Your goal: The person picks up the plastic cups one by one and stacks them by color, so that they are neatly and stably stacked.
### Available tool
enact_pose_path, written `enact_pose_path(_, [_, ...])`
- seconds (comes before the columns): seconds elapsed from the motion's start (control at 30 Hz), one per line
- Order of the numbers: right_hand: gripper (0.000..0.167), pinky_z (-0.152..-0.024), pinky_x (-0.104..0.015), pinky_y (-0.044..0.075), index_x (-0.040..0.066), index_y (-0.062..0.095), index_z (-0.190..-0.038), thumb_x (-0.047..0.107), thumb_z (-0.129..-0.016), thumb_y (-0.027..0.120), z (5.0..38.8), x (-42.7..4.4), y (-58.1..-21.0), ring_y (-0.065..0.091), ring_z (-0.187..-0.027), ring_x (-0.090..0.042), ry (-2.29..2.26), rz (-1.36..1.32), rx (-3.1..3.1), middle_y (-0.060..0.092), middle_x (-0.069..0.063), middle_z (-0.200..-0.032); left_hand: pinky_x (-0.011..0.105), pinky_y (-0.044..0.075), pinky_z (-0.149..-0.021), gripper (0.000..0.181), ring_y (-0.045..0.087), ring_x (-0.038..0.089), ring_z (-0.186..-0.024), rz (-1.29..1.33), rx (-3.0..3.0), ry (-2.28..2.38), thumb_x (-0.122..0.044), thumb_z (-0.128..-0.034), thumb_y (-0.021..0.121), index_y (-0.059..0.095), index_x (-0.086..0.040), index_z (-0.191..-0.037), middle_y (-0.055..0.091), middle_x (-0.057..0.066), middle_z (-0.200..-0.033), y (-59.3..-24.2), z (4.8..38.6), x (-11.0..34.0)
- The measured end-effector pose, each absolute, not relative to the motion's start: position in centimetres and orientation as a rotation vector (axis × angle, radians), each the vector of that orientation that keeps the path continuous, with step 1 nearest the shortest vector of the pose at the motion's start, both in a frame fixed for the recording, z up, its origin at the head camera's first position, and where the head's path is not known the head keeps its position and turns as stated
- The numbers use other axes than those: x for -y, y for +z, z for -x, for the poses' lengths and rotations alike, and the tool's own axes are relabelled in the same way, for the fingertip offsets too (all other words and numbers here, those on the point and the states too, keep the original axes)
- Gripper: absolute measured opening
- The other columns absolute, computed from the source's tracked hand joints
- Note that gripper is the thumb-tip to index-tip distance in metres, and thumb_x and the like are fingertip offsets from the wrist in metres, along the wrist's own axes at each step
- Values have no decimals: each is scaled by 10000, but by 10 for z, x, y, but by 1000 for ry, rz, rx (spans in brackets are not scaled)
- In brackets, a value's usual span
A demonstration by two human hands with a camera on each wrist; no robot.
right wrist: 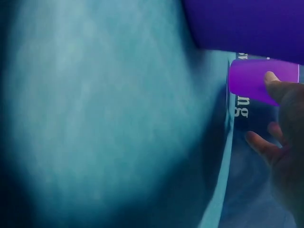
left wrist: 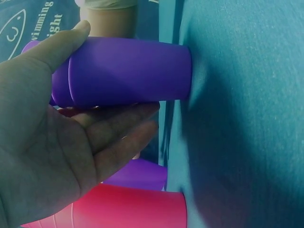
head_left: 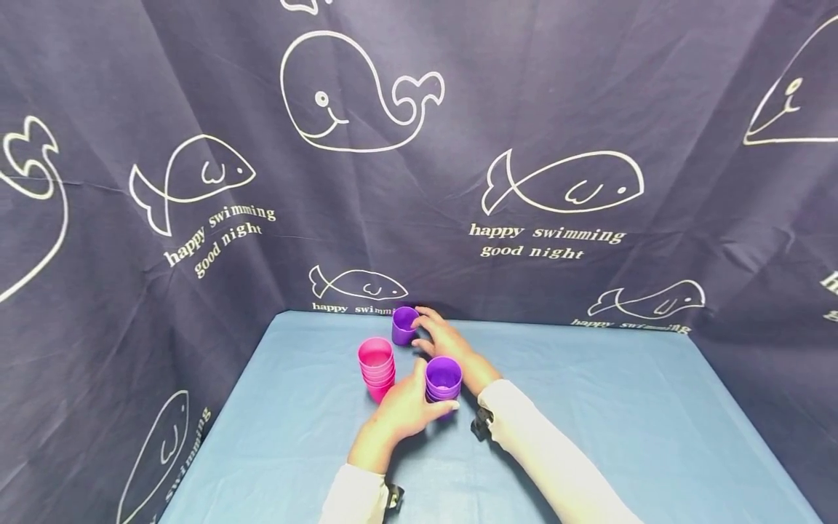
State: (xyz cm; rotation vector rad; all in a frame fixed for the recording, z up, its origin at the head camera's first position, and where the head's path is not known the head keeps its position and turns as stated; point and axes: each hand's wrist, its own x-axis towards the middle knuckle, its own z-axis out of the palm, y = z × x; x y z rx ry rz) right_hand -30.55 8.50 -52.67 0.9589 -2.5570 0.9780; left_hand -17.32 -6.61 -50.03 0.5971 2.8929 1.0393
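My left hand grips a stack of purple cups, thumb on one side and fingers on the other. The stack stands upright on the table, as the left wrist view of these purple cups also shows. Farther back, a single purple cup stands near the cloth wall. Just right of it is my right hand, its fingers spread toward the cup. In the right wrist view the thumb overlaps this cup; whether it touches cannot be told.
A stack of pink cups stands left of the purple stack, close to my left hand. The blue table meets a dark cloth wall with white fish and whale drawings behind and at both sides.
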Motion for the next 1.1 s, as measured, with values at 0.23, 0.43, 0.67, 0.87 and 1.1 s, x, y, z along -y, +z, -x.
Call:
enact_pose_path(0.23, [184, -1070, -513, 542, 54, 638, -930, 69, -894, 818, 301, -87, -530, 643, -1290, -402, 1014, -961, 2479, 605, -229, -1419, 352, 561, -765, 771, 676, 189, -813, -595, -2883, 1024, -570, -839, 843, 467, -71, -1292, 686, 35, -915, -503, 173, 64])
enact_pose_path(0.43, [197, -1042, -510, 543, 31, 630, -906, 59, -887, 824, 297, -92, -524, 639, -1277, -396, 1099, -948, 2486, 599, -240, -1421, 364, 576, -781, 817, 708, 208, -844, -587, -2891, 1015, -578, -835, 841, 456, -52, -1327, 714, 56, -946, -502, 172, 62])
enact_pose_path(0.67, [205, -766, -308, 534, 28, 628, -882, 59, -861, 829, 287, -99, -518, 647, -890, -306, 1271, -765, 2488, 602, -235, -1346, 350, 566, -750, 773, 681, 186, -801, -599, -2894, 1023, -571, -839, 842, 449, -67, -1274, 676, 36, -893, -501, 172, 62])
enact_pose_path(0.87, [340, -925, -416, 594, 40, 538, -933, 41, -824, 860, 278, -106, -522, 652, -1078, -312, 1397, -658, 2443, 604, -207, -1217, 381, 585, -787, 805, 713, 220, -850, -591, -2892, 1025, -565, -845, 837, 450, -45, -1322, 702, 62, -941, -501, 172, 63])
enact_pose_path(1.1, [770, -984, -497, 587, -26, 473, -1379, 73, -747, 899, 264, -117, -520, 677, -1082, -348, 1539, -547, 2333, 619, -199, -1183, 378, 580, -779, 757, 692, 199, -818, -600, -2885, 1050, -538, -848, 846, 457, -62, -1291, 681, 39, -909, -502, 170, 64])
